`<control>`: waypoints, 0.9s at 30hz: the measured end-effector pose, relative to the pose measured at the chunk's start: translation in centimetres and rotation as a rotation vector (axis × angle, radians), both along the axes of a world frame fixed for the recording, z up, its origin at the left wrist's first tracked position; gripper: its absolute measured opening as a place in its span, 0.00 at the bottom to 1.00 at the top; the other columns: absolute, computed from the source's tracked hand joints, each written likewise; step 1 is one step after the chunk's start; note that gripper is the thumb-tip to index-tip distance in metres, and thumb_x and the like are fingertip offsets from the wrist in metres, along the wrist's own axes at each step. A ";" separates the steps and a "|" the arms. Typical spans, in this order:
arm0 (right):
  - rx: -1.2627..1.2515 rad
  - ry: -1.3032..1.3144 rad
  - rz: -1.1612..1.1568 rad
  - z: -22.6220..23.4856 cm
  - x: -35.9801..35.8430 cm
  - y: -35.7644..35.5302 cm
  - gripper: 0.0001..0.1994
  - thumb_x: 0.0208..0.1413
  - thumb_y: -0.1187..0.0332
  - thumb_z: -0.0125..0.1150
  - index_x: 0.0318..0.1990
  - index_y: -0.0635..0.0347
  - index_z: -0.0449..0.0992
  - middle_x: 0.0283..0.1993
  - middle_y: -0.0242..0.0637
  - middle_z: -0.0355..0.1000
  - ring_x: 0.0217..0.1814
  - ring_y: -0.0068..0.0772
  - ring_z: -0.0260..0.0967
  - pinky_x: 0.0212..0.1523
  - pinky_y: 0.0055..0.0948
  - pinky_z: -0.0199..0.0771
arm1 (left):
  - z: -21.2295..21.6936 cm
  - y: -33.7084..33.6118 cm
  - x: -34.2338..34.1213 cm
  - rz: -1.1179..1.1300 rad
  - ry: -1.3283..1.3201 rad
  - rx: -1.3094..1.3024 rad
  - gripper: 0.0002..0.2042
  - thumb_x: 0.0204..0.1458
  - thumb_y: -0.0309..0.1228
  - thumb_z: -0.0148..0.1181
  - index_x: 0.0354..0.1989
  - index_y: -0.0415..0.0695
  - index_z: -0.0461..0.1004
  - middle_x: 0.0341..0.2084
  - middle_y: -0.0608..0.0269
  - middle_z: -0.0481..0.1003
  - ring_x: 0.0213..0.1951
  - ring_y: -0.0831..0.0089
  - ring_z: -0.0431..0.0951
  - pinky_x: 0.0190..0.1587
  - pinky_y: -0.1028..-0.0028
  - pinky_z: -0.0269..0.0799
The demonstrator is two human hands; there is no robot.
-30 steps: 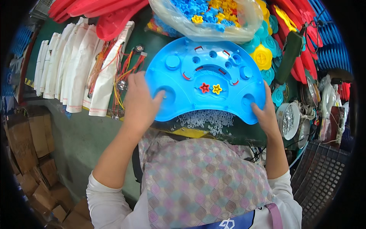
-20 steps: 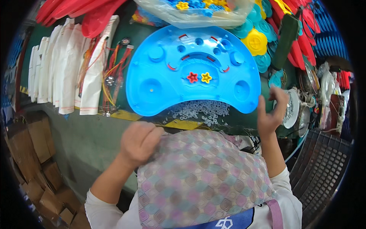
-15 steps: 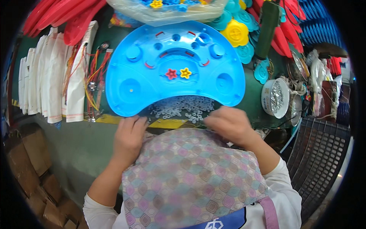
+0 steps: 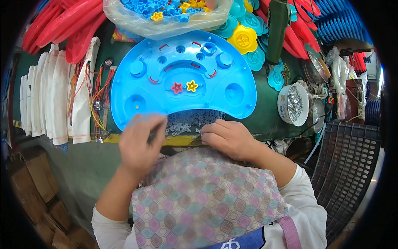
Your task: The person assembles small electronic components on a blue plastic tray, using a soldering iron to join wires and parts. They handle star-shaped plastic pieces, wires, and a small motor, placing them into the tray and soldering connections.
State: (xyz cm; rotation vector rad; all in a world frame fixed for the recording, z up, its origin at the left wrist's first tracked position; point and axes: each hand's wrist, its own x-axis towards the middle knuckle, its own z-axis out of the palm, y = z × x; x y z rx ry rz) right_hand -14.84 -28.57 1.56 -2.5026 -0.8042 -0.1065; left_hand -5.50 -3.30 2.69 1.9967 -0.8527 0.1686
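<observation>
A blue plastic panel (image 4: 186,97) with a curved cut-out lies on the green table in front of me. A red star-shaped piece (image 4: 176,87) and a yellow star-shaped piece (image 4: 191,86) sit side by side at its middle. Small translucent white pieces (image 4: 192,120) are heaped in the cut-out. My left hand (image 4: 141,141), smeared by motion, is over the panel's lower left edge with fingers bent; whether it holds anything does not show. At the heap's right side, my right hand (image 4: 228,139) has its fingers curled together at the small pieces; what is in them is hidden.
Behind the panel lies a clear bag (image 4: 166,29) of blue and yellow stars. White sleeves (image 4: 58,95) and wires (image 4: 97,91) lie left. On the right are a white tub (image 4: 293,106) of small metal parts, a yellow flower-shaped piece (image 4: 242,39) and a black crate (image 4: 344,162).
My left hand has lifted from the table edge to over the panel's lower left edge. My right hand has moved left to the small pieces. The whole view has shifted slightly.
</observation>
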 end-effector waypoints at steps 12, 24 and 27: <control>0.406 0.209 -0.304 1.3 7.6 -1.7 0.11 0.52 0.75 0.72 0.43 0.58 0.81 0.41 0.35 0.76 0.41 0.39 0.72 0.41 0.34 0.71 | -1.3 -4.8 7.1 -0.047 0.016 0.351 0.07 0.47 0.22 0.70 0.33 0.42 0.79 0.41 0.58 0.71 0.47 0.56 0.68 0.50 0.61 0.66; 0.129 0.002 -0.252 -0.7 10.8 -1.7 0.07 0.48 0.69 0.73 0.34 0.50 0.80 0.43 0.30 0.69 0.47 0.38 0.65 0.45 0.38 0.63 | 0.2 -5.5 7.3 -0.042 0.047 0.466 0.08 0.46 0.21 0.69 0.33 0.40 0.77 0.41 0.57 0.70 0.46 0.55 0.67 0.51 0.61 0.67; 0.098 -0.010 -0.244 -0.9 10.7 -1.6 0.07 0.49 0.69 0.73 0.34 0.50 0.80 0.43 0.31 0.69 0.47 0.39 0.65 0.45 0.39 0.63 | 0.2 -5.7 7.2 -0.030 0.064 0.477 0.08 0.45 0.21 0.69 0.33 0.40 0.77 0.41 0.57 0.70 0.46 0.55 0.67 0.51 0.61 0.67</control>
